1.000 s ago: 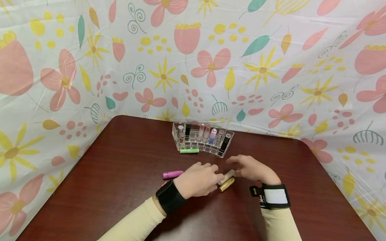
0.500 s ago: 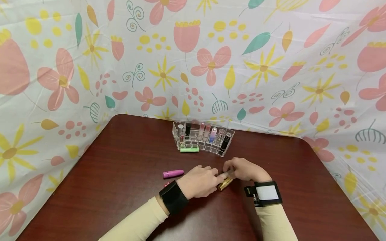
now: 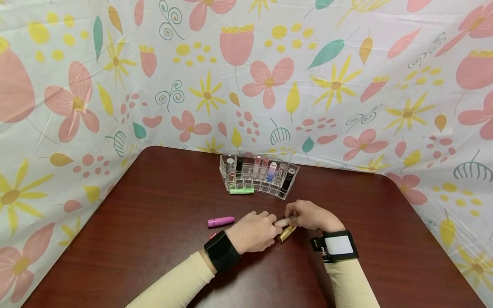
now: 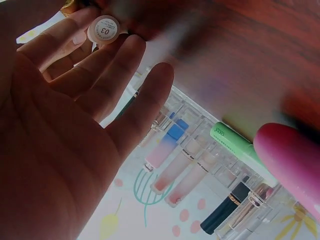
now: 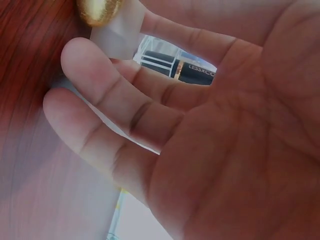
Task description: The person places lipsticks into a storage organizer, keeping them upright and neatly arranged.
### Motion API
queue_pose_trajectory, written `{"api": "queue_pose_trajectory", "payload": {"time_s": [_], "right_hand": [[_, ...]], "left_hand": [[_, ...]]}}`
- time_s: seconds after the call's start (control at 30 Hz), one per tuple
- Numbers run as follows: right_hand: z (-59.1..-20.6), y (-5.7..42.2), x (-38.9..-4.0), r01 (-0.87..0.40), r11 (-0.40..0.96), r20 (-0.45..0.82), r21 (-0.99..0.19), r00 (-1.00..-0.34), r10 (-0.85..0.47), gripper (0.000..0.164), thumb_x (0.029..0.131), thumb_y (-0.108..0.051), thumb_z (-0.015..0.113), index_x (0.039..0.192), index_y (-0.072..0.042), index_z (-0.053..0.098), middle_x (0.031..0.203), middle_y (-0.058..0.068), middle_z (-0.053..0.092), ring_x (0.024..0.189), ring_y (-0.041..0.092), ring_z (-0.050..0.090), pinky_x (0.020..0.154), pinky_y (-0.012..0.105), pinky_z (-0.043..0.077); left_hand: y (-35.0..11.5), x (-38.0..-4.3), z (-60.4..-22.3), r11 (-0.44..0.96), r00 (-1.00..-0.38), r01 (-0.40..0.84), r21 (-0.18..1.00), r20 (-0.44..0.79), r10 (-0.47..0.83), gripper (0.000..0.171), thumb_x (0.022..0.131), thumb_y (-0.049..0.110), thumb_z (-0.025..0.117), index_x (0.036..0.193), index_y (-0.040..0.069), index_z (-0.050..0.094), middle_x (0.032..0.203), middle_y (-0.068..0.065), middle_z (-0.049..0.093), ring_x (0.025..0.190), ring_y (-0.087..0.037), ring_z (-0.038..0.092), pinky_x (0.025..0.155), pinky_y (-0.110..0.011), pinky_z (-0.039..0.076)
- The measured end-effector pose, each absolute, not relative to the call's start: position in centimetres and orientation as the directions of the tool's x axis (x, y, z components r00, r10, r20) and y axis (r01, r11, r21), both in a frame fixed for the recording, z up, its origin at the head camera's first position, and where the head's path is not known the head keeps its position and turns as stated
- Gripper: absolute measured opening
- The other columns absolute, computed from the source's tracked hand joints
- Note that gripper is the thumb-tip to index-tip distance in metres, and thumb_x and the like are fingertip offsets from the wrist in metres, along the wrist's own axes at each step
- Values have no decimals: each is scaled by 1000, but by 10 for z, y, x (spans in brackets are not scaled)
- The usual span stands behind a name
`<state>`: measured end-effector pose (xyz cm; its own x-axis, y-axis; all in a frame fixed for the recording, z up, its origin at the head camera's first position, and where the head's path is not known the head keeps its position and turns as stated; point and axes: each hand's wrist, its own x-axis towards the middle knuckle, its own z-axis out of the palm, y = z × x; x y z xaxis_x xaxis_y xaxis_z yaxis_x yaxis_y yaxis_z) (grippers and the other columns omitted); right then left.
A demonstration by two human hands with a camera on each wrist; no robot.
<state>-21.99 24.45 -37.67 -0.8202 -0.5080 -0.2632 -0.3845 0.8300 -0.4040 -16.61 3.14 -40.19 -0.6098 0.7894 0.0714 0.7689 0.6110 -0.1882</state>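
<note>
A pale lip gloss tube (image 3: 284,222) spans the gap between my two hands, low over the table. My left hand (image 3: 254,233) pinches its near end, and the round base marked "03" (image 4: 104,29) faces the left wrist view. The thumb and index finger of my right hand (image 3: 312,215) grip the other end, while its remaining fingers (image 5: 82,67) curve loosely beside it. Just below the tube lies a gold lipstick (image 3: 286,235), partly overlapped by the right hand. Left of my left hand, a magenta lipstick tube (image 3: 221,221) rests on the wood.
A clear acrylic lipstick organizer (image 3: 256,188) stands at the table's back, holding several tubes. Along its front edge lies a light green tube (image 3: 242,191). A small red item (image 3: 213,235) peeks out beside the left wristband. Floral curtain (image 3: 265,85) hangs behind the brown table (image 3: 161,192).
My right hand has moved slightly left and closed its fingers on the lip gloss tube. The tube now lies flatter between both hands; the gold lipstick has shifted slightly left.
</note>
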Motion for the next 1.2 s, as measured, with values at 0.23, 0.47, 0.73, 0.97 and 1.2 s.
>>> {"api": "queue_pose_trajectory", "payload": {"time_s": [0.23, 0.47, 0.73, 0.97, 1.2], "right_hand": [[-377, 243, -220, -390, 834, -263, -391, -821, -507, 6, 91, -7, 71, 95, -12, 71, 87, 4, 58, 79, 15, 50, 69, 30, 43], [-378, 244, -221, -396, 828, -259, -398, -817, -515, 8, 91, -5, 69, 96, -12, 71, 90, 4, 61, 81, 16, 50, 70, 30, 43], [-380, 246, -224, -438, 810, -226, -390, -807, -546, 6, 92, -8, 71, 96, -12, 72, 84, 1, 61, 78, 12, 50, 68, 27, 43], [-381, 245, -227, -496, 784, -165, -372, -797, -582, 4, 92, -8, 70, 94, -11, 69, 80, -2, 61, 77, 9, 51, 67, 25, 42], [-382, 244, -226, -505, 775, -121, -379, -804, -583, 4, 93, -10, 70, 93, -11, 67, 81, -1, 58, 78, 9, 50, 68, 26, 42]], "left_hand": [[31, -167, -403, 616, -614, 767, -179, 72, 786, 27, 95, 46, 67, 117, 31, 71, 107, 5, 66, 98, -15, 64, 71, -31, 54], [30, -168, -404, 619, -617, 766, -177, 71, 784, 27, 95, 46, 68, 118, 31, 70, 107, 5, 65, 98, -15, 63, 70, -31, 54], [28, -170, -402, 621, -618, 765, -170, 78, 782, 26, 95, 45, 68, 117, 32, 70, 107, 5, 65, 97, -13, 64, 70, -31, 54], [26, -174, -402, 631, -626, 760, -156, 89, 775, 22, 97, 43, 66, 114, 30, 72, 101, 5, 63, 91, -13, 64, 67, -30, 53], [25, -175, -403, 654, -647, 742, -149, 94, 756, 20, 97, 40, 65, 109, 27, 74, 99, 4, 62, 89, -14, 65, 67, -31, 54]]}}
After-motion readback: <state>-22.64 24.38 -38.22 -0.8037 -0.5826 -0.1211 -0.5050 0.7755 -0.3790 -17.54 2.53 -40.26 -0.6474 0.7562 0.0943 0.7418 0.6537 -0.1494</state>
